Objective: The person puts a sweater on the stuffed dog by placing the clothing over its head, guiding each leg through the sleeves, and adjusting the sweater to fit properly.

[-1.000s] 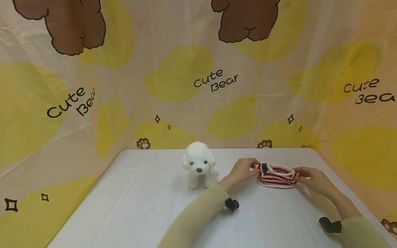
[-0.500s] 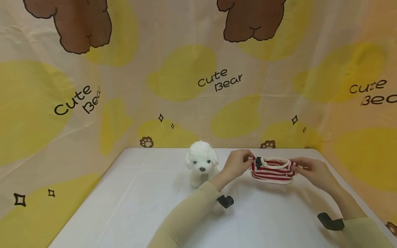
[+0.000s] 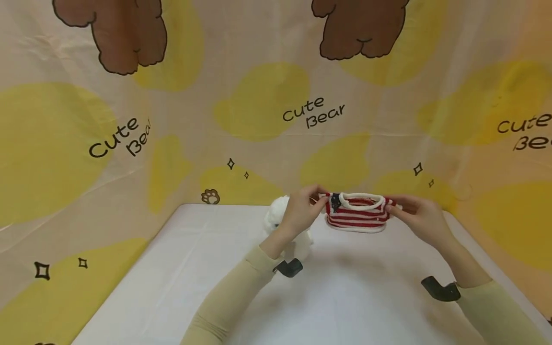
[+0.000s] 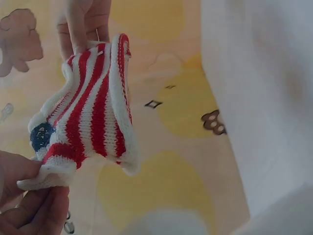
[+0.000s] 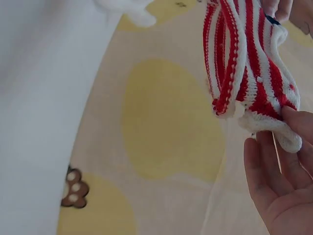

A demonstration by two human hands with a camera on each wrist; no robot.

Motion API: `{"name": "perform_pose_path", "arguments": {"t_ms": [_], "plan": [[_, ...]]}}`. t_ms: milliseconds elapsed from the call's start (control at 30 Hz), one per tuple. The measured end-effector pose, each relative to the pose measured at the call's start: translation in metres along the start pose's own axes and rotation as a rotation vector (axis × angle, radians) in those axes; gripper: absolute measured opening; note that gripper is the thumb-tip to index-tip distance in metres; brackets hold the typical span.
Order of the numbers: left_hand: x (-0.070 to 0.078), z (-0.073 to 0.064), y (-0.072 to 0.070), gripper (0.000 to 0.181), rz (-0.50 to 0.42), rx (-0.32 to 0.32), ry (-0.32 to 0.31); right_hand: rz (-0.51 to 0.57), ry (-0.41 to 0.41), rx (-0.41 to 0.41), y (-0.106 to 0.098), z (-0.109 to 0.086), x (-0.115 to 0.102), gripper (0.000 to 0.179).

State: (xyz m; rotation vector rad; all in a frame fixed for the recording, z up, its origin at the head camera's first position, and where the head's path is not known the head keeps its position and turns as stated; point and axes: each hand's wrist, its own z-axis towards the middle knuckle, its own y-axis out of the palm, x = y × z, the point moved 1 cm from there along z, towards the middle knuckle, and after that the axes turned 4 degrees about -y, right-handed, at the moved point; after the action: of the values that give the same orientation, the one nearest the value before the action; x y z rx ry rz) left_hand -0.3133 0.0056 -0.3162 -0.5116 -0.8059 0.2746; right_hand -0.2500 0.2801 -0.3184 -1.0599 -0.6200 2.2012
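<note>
A small knitted sweater (image 3: 358,218), striped red and white with a navy patch and white trim, hangs stretched in the air between both hands. My left hand (image 3: 302,211) pinches its left sleeve, as the left wrist view also shows at the sleeve's white cuff (image 4: 49,177). At the opposite sleeve, my right hand (image 3: 420,220) grips with thumb and fingers; in the right wrist view the thumb lies on the knit (image 5: 264,88). Behind the left hand and wrist stands a white plush dog (image 3: 276,213), its face mostly hidden.
A white table (image 3: 345,297) lies under the hands. Patterned cloth walls (image 3: 258,110) with yellow blotches and bear prints enclose its back and sides. Black wrist mounts (image 3: 290,268) stick out from both sleeves.
Both hands have raised the sweater off the table and carried it leftward. The left arm now covers much of the plush dog. The head view has shifted slightly.
</note>
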Motion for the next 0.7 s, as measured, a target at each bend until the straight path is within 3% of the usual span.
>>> {"name": "perform_pose_path", "arguments": {"t_ms": [367,700], "plan": [[-0.007,0.005,-0.062,0.01,0.009,0.189,0.076,0.091,-0.097,0.047,0.033,0.05,-0.039,0.028],[-0.029,0.0,-0.097,0.009,0.08,0.269,0.018,0.174,-0.099,0.02,0.07,0.083,-0.058,0.028]]}}
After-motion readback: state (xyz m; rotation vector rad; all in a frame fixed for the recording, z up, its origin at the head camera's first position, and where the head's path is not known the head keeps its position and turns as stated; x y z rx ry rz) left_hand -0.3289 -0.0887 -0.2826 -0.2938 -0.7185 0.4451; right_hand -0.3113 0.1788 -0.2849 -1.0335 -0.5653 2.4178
